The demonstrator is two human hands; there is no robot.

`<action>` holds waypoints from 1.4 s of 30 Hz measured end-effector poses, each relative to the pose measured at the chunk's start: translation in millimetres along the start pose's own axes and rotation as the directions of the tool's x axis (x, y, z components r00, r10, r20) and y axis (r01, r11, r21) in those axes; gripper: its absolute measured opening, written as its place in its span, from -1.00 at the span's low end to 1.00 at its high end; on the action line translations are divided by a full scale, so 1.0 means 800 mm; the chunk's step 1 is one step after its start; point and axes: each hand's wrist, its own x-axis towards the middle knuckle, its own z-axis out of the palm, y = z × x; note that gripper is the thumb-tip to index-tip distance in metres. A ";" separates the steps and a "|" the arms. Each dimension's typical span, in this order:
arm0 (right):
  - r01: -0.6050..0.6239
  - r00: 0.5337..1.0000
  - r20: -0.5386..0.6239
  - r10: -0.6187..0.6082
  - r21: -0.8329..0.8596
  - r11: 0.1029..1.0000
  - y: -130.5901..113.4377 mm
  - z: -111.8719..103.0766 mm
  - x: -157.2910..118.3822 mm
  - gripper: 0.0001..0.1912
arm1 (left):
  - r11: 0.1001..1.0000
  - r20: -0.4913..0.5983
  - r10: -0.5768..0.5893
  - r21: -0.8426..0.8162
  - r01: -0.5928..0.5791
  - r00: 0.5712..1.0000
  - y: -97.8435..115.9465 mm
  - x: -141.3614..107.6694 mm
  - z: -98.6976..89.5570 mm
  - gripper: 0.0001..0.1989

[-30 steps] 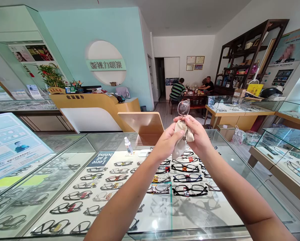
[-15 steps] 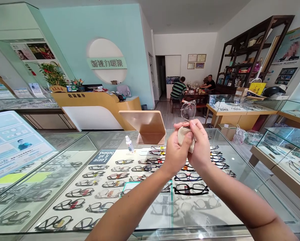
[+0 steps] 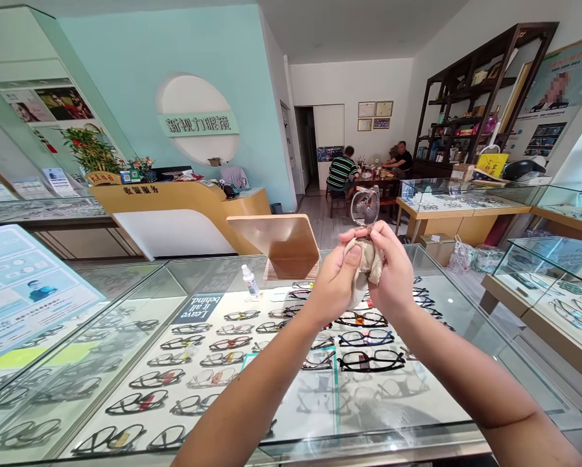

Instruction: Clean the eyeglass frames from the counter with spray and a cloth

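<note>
A pair of clear-lensed glasses (image 3: pixel 365 206) stands up above my two hands, one lens showing and the lower part hidden by fingers and cloth. My left hand (image 3: pixel 338 275) is closed on a beige cloth (image 3: pixel 367 256), its thumb pressing the cloth against the glasses. On the other side, my right hand (image 3: pixel 392 266) grips the glasses with bent fingers, touching the cloth too. Both hands are close together over the glass display case (image 3: pixel 291 408), where rows of eyeglasses (image 3: pixel 371 360) lie.
On the case stand a white spray bottle (image 3: pixel 250 280) and a wooden-framed mirror (image 3: pixel 279 243). A printed board (image 3: pixel 33 285) leans at the left. Two people (image 3: pixel 342 172) sit at a far table. More display cases (image 3: pixel 466 211) stand at the right.
The cloth has opened out between my hands and hangs lower, with more of it showing. My right hand's fingers have spread slightly from my left. The view has shifted a little.
</note>
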 end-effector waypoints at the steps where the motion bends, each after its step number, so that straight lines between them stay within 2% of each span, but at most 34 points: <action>1: -0.009 1.000 0.012 0.009 0.001 1.000 -0.004 -0.002 0.003 -0.83 | 1.000 0.031 -0.003 -0.007 0.004 1.000 0.002 0.001 -0.004 -0.47; 4: -0.027 0.999 0.036 0.027 -0.002 1.000 -0.009 -0.004 0.007 -0.81 | 1.000 0.091 -0.026 0.009 0.025 0.995 0.003 0.002 -0.010 -0.44; 6: -0.035 0.999 0.040 0.035 -0.003 0.999 -0.009 -0.001 0.005 -0.79 | 0.999 0.087 -0.028 0.030 0.026 0.996 0.001 0.000 -0.009 -0.42; 12: -0.074 0.995 0.074 0.071 0.046 0.996 0.006 0.008 -0.007 -0.74 | 0.993 -0.110 0.100 0.073 -0.092 0.989 -0.014 -0.005 0.002 -0.51; 17: -0.046 0.997 0.067 0.041 0.073 0.996 0.017 0.009 -0.014 -0.76 | 0.993 -0.230 0.117 0.043 -0.110 0.966 -0.020 -0.009 0.012 -0.54; 21: -0.091 0.992 0.100 0.083 0.081 0.993 0.013 0.010 -0.011 -0.72 | 0.995 -0.270 0.096 0.022 -0.093 0.958 -0.014 -0.004 0.013 -0.53; 23: -0.122 0.988 0.107 0.113 0.081 0.989 0.006 0.008 -0.005 -0.70 | 0.998 -0.224 0.068 0.029 -0.063 0.972 -0.008 0.001 0.005 -0.52; 26: -0.164 0.980 0.131 0.152 0.089 0.982 -0.002 -0.001 0.007 -0.70 | 0.999 -0.050 0.008 0.049 -0.005 0.999 0.003 0.010 -0.016 -0.50; 29: -0.194 0.970 0.169 0.176 0.100 0.976 -0.005 -0.010 0.016 -0.74 | 0.997 0.129 -0.056 0.063 0.048 0.990 0.010 0.015 -0.035 -0.49; 31: -0.196 0.969 0.172 0.176 0.109 0.975 -0.004 -0.013 0.019 -0.74 | 0.996 0.170 -0.065 0.066 0.055 0.983 0.008 0.015 -0.040 -0.43; 34: -0.188 0.972 0.163 0.167 0.122 0.974 0.002 -0.010 0.015 -0.73 | 0.998 0.100 0.009 0.057 -0.014 0.995 -0.004 0.015 -0.035 -0.39; 37: -0.194 0.975 0.140 0.175 0.142 0.971 0.008 0.000 0.006 -0.69 | 0.993 -0.025 0.110 0.051 -0.108 0.994 -0.018 0.014 -0.023 -0.47; 42: -0.185 0.979 0.110 0.170 0.143 0.972 0.014 0.012 -0.006 -0.67 | 0.990 -0.196 0.138 0.044 -0.132 0.971 -0.026 0.009 -0.009 -0.55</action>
